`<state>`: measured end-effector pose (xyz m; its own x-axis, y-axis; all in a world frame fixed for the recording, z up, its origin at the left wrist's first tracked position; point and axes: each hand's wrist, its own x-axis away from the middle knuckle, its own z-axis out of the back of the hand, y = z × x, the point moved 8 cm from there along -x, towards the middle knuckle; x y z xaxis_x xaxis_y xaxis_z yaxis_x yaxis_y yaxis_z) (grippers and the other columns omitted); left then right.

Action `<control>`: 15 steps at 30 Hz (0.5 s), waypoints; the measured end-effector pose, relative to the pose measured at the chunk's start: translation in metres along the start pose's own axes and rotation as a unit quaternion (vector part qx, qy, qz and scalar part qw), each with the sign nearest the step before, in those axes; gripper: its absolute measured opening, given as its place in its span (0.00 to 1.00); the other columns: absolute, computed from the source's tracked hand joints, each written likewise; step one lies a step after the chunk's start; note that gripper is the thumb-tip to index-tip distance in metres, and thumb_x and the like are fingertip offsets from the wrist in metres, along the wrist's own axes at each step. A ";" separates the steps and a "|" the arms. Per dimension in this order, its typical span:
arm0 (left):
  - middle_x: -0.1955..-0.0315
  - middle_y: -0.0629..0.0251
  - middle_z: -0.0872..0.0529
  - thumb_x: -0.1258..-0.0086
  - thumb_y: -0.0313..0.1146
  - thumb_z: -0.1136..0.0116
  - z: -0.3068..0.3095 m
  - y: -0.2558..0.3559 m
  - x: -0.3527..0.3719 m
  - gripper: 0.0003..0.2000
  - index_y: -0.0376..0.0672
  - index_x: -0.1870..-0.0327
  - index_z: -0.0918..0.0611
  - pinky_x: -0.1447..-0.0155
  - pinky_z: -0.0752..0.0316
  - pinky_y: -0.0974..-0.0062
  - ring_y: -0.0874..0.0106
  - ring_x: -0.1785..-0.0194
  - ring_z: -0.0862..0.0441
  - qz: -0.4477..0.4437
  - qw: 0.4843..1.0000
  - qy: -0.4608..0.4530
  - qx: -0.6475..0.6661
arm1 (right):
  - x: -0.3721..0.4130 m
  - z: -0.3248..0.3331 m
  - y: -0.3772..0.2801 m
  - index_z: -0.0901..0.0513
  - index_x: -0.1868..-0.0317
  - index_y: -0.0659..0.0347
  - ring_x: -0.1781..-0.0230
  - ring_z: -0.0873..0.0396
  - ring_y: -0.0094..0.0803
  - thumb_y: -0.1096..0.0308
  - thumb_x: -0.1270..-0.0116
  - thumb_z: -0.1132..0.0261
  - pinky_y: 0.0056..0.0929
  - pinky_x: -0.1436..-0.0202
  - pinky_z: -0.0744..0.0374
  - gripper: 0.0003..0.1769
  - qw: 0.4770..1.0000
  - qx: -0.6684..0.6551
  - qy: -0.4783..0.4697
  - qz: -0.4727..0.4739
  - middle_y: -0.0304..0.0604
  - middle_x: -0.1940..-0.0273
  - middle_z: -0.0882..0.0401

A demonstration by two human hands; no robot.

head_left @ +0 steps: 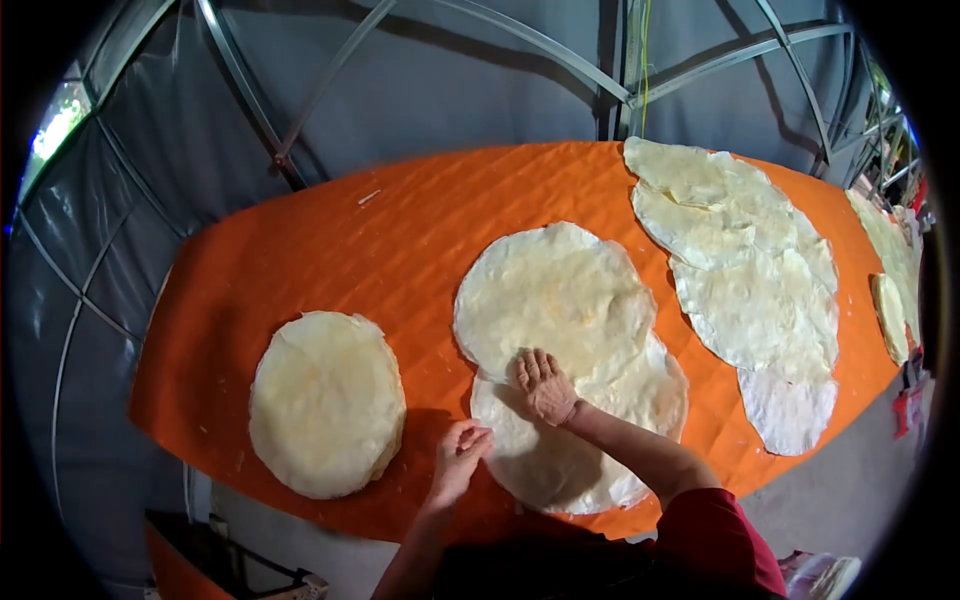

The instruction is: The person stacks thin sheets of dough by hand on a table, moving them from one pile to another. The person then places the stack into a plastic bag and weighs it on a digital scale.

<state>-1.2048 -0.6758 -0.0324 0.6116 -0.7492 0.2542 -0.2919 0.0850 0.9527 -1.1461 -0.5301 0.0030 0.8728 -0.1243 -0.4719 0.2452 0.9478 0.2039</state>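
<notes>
Thin, round, pale flatbread sheets overlap in a pile on the orange-covered table in front of me. My right hand lies palm down on this pile, where the upper round meets the lower flatbread, its fingers stretched out. Beside the lower round's left edge is my left hand, thumb and fingers drawn together in a pinch. Whether a bit of the edge is between those fingertips is too small to make out. To the left sits a separate stack of round flatbreads.
A long row of overlapping flatbreads covers the right part of the orange cloth. More pale sheets lie at the far right end. Grey tent walling with metal poles rises behind the table.
</notes>
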 end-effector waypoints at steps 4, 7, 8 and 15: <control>0.60 0.53 0.23 0.36 0.34 0.48 -0.001 -0.005 0.001 0.15 0.33 0.54 0.30 0.52 0.26 0.67 0.65 0.58 0.23 0.080 0.982 -0.016 0.173 | 0.001 0.020 0.024 0.30 0.70 0.64 0.84 0.27 0.41 0.70 0.49 0.46 0.36 0.82 0.30 0.07 0.949 -0.302 -0.084 0.026 0.49 0.81 0.27; 0.65 0.59 0.22 0.35 0.38 0.49 -0.020 0.007 -0.013 0.14 0.35 0.58 0.28 0.53 0.25 0.67 0.66 0.60 0.22 0.093 0.934 -0.048 0.342 | 0.025 0.073 0.018 0.32 0.75 0.61 0.84 0.27 0.42 0.71 0.49 0.46 0.37 0.82 0.30 0.04 0.962 -0.244 -0.122 0.020 0.47 0.84 0.29; 0.65 0.62 0.22 0.36 0.35 0.47 -0.024 0.009 -0.021 0.11 0.37 0.59 0.26 0.55 0.24 0.66 0.69 0.61 0.22 0.071 0.928 -0.075 0.357 | 0.042 0.079 0.011 0.32 0.75 0.61 0.84 0.27 0.41 0.71 0.50 0.46 0.37 0.82 0.30 0.04 0.949 -0.261 -0.174 0.024 0.46 0.84 0.29; 0.68 0.67 0.21 0.39 0.24 0.47 -0.033 0.001 -0.043 0.06 0.39 0.61 0.25 0.61 0.24 0.74 0.75 0.67 0.23 0.013 0.951 -0.043 0.306 | 0.052 0.046 0.020 0.29 0.49 0.59 0.60 0.25 0.34 0.52 0.46 0.36 0.29 0.62 0.26 0.28 0.762 -0.620 -0.107 -0.152 0.53 0.59 0.25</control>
<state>-1.2077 -0.6217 -0.0366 0.5444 -0.8047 0.2369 -0.6955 -0.2751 0.6637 -1.0767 -0.5308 0.0219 0.9369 -0.3120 -0.1574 -0.0213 0.3985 -0.9169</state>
